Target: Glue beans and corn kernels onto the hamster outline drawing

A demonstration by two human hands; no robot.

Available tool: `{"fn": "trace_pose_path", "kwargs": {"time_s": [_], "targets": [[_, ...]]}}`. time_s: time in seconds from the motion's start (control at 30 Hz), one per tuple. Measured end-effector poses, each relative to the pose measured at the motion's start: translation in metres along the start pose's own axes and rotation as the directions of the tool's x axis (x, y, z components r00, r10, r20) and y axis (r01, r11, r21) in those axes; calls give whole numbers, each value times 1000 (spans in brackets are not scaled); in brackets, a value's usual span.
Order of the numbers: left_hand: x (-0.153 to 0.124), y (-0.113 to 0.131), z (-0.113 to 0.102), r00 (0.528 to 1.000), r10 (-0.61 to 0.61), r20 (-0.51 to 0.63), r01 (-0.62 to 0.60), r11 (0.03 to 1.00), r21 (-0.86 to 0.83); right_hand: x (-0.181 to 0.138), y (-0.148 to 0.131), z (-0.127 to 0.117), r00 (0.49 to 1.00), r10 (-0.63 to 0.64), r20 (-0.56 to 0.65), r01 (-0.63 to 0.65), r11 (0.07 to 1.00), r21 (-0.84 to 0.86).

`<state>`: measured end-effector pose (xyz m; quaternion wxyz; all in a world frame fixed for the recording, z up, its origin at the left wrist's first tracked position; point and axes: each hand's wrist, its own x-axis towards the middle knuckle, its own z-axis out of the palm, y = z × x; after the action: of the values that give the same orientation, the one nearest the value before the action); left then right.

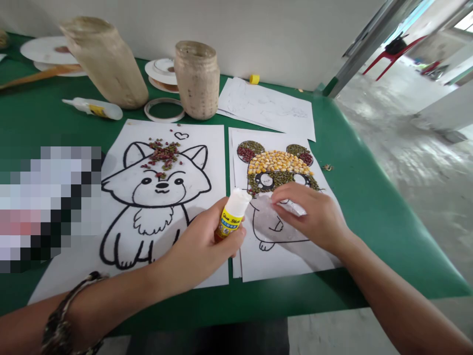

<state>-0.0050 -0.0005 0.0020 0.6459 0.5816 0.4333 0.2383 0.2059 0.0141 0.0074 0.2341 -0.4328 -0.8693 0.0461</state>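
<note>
My left hand [207, 231] is wrapped round an uncapped glue stick [231, 214], its white end pointing up. My right hand [314, 212] hovers over a bear drawing [266, 231], thumb and forefinger pinched together; whatever is between them is too small to make out. Yellow corn kernels [279, 161] cover the bear's forehead. Green beans [279, 181] fill the band around its eyes, and red and green beans fill its ears. Below my right fingers lies a shiny, see-through patch [295, 208], its kind unclear. Left of it, loose red and green beans [164, 154] are heaped on a fox-like drawing [162, 197].
Behind the drawings stand two tan jars [197, 81], a tape roll [164, 109], white spools [162, 74] and a glue bottle [94, 107]. A yellow cap [254, 79] rests by more paper [269, 106]. The green table [373, 222] ends at right; a pixelated object [48, 197] lies left.
</note>
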Motion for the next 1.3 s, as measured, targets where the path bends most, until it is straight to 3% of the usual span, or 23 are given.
{"fn": "trace_pose_path", "kwargs": {"time_s": [0.13, 0.23, 0.47, 0.57, 0.7, 0.9, 1.3], "targets": [[-1, 3, 2, 1000, 3, 11, -3, 1000, -17, 3, 0, -10, 942, 302, -150, -279, 948, 154], [-3, 4, 3, 1000, 14, 15, -13, 1000, -9, 3, -4, -11, 921, 370, -124, -341, 917, 207], [-10, 9, 2, 977, 124, 171, -128, 992, 12, 15, -10, -9, 980, 196, -14, -193, 971, 140], [-12, 12, 1, 963, 171, 207, -173, 985, -11, 39, -15, -2, 986, 112, 127, -124, 988, 90], [-13, 15, 1, 952, 224, 207, -213, 974, -76, 87, -28, 23, 962, 32, 271, -79, 983, 167], [-14, 15, 0, 947, 245, 207, -218, 965, -144, 140, -45, 66, 949, -92, 300, 63, 992, 106], [-12, 8, -2, 947, 242, 213, -223, 969, -107, 146, -48, 83, 936, -110, 335, 100, 994, 46]]}}
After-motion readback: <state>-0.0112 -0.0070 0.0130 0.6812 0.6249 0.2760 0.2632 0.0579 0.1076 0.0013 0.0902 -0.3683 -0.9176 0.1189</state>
